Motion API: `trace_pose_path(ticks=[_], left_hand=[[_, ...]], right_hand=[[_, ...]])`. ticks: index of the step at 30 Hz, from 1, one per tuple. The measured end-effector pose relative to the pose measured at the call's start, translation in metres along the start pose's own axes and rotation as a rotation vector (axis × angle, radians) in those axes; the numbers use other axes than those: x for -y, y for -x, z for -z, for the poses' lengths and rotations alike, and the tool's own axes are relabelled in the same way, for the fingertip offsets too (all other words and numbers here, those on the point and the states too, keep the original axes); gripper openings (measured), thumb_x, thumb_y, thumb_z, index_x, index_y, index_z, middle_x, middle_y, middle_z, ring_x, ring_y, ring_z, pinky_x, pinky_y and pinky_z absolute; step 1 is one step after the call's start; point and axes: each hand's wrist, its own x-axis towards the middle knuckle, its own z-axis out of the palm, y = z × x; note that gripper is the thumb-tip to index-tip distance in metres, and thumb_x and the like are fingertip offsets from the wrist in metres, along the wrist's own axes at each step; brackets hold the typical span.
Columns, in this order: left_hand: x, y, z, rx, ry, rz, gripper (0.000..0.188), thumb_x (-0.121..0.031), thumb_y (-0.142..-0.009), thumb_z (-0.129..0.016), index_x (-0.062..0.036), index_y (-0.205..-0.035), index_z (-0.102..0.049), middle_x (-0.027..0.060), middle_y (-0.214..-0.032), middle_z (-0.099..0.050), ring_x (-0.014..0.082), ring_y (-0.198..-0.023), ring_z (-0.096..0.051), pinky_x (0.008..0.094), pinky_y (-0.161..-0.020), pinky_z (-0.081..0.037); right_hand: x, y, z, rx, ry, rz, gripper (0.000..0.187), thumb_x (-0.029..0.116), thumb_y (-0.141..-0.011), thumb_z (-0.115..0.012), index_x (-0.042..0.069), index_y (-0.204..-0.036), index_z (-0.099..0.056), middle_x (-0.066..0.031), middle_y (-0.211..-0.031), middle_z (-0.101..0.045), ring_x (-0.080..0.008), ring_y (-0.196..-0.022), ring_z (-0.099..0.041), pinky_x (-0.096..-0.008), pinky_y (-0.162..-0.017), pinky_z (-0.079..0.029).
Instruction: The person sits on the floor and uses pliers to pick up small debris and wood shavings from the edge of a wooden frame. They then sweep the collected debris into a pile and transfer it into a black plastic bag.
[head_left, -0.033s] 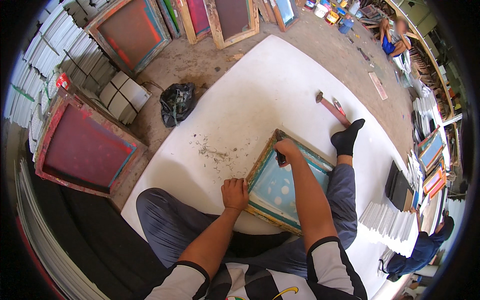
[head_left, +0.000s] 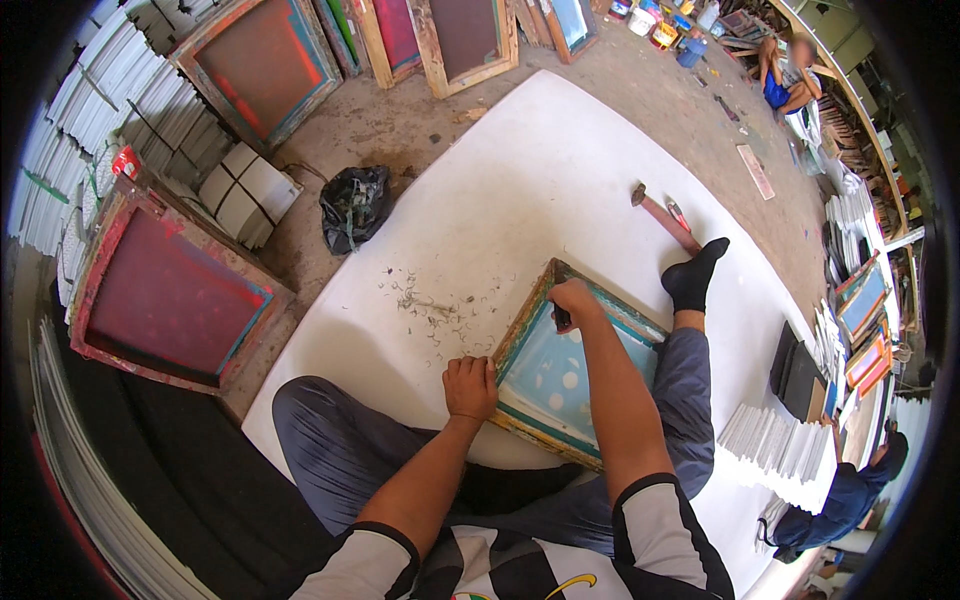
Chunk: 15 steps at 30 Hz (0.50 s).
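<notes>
Wooden frame point(head_left: 526, 322) with blue mesh point(head_left: 533, 390), one: under right hand point(head_left: 573, 300), just beside left hand point(head_left: 470, 388). Right hand clenches black tool point(head_left: 562, 318); left hand's fingers lie at the rim, grip unclear. Likely hazard: frame shifts under weak bracing, tool slips, mesh tears

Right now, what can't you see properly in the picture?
From the head view:
Dark tool: the right hand covers most of it, so I can't tell its kind.
Framed screen: the right forearm hides part of it.
Curled scraps: too small to tell what they're made of.
Black bag: its crumpled sides and shadow hide what's deep inside.
</notes>
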Motion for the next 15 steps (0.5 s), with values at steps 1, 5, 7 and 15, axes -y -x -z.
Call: trace_pose_path(ticks=[1, 5, 7, 15], left_hand=[[0.0, 0.0, 0.0, 0.015, 0.0, 0.012, 0.02, -0.023, -0.097, -0.056, -0.0099, -0.103, -0.069, 0.0087, -0.102, -0.065, 0.0313, -0.102, -0.054, 0.0451, -0.089, -0.041], [0.003, 0.0, 0.0, 0.043, 0.002, 0.033, 0.02, -0.022, -0.097, -0.056, -0.0095, -0.103, -0.069, 0.0094, -0.103, -0.065, 0.0318, -0.102, -0.054, 0.0453, -0.089, -0.042], [0.001, -0.001, -0.001, 0.051, 0.007, 0.024, 0.02, -0.022, -0.097, -0.056, -0.0093, -0.103, -0.069, 0.0097, -0.103, -0.065, 0.0319, -0.102, -0.054, 0.0454, -0.089, -0.042], [0.002, 0.001, 0.0, 0.004, -0.018, -0.022, 0.02, -0.022, -0.096, -0.056, -0.0083, -0.102, -0.069, 0.0096, -0.101, -0.064, 0.0315, -0.1, -0.054, 0.0454, -0.087, -0.042]], right_hand=[[-0.005, -0.003, 0.0, -0.01, -0.029, 0.024, 0.018, 0.01, -0.086, -0.057, -0.007, -0.091, -0.059, -0.0196, -0.072, -0.061, -0.0328, -0.063, -0.065, -0.0552, -0.052, -0.055], [-0.016, -0.007, -0.002, -0.066, 0.028, 0.096, 0.015, 0.007, -0.086, -0.055, -0.007, -0.09, -0.058, -0.0195, -0.071, -0.06, -0.0315, -0.06, -0.064, -0.0528, -0.053, -0.054], [-0.019, -0.006, -0.001, -0.132, 0.086, 0.14, 0.017, 0.008, -0.087, -0.056, -0.009, -0.092, -0.058, -0.0221, -0.072, -0.062, -0.0358, -0.06, -0.065, -0.0548, -0.056, -0.054], [-0.034, 0.034, -0.033, -0.303, 0.606, 0.516, 0.034, 0.02, -0.086, -0.059, -0.002, -0.111, -0.066, -0.0338, -0.095, -0.068, -0.0458, -0.091, -0.069, -0.053, -0.085, -0.055]])
